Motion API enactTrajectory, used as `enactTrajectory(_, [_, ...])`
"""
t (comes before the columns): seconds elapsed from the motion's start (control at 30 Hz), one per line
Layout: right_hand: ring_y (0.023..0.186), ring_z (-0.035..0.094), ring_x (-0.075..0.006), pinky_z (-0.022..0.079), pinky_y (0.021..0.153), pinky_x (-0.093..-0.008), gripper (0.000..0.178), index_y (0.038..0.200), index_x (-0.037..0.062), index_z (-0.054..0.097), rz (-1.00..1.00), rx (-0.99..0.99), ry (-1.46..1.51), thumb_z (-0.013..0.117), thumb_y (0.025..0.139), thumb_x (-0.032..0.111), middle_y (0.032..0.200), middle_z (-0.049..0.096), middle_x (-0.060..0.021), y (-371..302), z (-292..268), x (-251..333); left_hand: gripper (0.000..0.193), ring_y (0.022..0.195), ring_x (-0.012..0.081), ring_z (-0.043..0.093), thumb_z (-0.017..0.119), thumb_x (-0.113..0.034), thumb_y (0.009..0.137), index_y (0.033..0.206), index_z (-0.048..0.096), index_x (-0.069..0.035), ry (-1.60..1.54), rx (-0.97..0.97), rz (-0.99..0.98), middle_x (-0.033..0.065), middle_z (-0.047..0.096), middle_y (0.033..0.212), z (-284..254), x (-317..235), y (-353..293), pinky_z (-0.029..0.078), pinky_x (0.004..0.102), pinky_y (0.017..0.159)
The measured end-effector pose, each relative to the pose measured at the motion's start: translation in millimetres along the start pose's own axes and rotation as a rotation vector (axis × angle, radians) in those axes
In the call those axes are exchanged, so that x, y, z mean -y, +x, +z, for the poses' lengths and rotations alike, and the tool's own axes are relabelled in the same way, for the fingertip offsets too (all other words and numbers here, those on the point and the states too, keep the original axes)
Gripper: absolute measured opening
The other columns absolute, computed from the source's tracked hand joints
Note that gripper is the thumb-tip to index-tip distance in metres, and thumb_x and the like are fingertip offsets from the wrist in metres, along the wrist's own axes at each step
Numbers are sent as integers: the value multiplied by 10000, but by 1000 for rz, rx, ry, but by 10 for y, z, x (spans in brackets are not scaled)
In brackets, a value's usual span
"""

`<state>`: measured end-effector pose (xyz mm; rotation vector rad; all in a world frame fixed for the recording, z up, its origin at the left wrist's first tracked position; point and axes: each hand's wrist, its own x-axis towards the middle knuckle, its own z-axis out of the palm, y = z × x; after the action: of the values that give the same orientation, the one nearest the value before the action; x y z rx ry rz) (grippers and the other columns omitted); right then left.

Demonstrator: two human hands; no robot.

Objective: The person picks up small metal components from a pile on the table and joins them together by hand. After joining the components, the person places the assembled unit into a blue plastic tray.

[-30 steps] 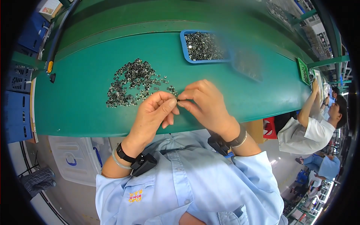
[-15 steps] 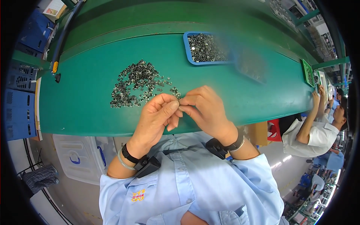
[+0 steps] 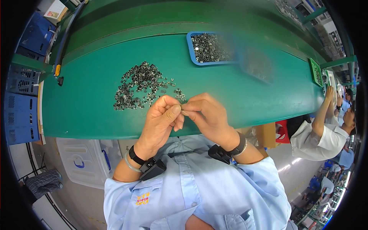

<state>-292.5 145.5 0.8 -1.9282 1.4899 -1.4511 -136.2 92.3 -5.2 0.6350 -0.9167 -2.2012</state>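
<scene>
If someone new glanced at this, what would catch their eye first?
Probably the person's left hand and right hand, meeting mid-picture over the near part of the green table. Then the loose pile of tiny dark metallic parts beyond them to the left, and the blue tray of similar-looking pieces farther back, right of the pile.

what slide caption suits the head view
Left hand and right hand close together beside scattered small parts on a green table.

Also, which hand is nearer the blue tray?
Right. The right hand is on the near side of the blue tray; the left hand is farther off, toward its left.
</scene>
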Motion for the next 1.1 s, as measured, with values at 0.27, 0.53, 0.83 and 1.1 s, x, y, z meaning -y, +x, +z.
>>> enactTrajectory(0.27, [768, 596, -242, 473, 654, -325, 197, 890, 79, 626, -153, 66, -207, 720, 720, 47, 848, 612, -59, 112, -111, 0, 135, 571, 77, 510, 546, -187, 945, 915, 531, -56, 187, -31, -48, 30, 571, 702, 5, -126, 4, 390, 208, 486])
enactTrajectory(0.53, [775, 603, -225, 484, 667, -310, 177, 892, 62, 624, 23, -40, 92, 706, 740, 22, 852, 629, -67, 57, -29, 42, 134, 548, 108, 495, 523, -185, 956, 954, 532, -51, -138, 60, -92, 46, 562, 696, 57, -136, -47, 369, 231, 469])
enactTrajectory(0.83, [775, 610, -226, 486, 670, -300, 185, 896, 54, 632, -80, 28, 78, 707, 735, 4, 851, 633, -82, 94, -42, 13, 142, 511, 115, 456, 556, -201, 935, 974, 528, -68, -305, 153, -104, 50, 574, 712, 4, -42, -52, 328, 254, 452])
enactTrajectory(1.1, [701, 606, -229, 483, 623, -307, 193, 874, 39, 636, -186, 25, 47, 715, 703, -5, 813, 628, -79, 119, -64, 8, 173, 461, 107, 415, 586, -228, 918, 947, 514, -73, -273, 142, -145, 34, 530, 654, 12, -71, -53, 304, 250, 428])
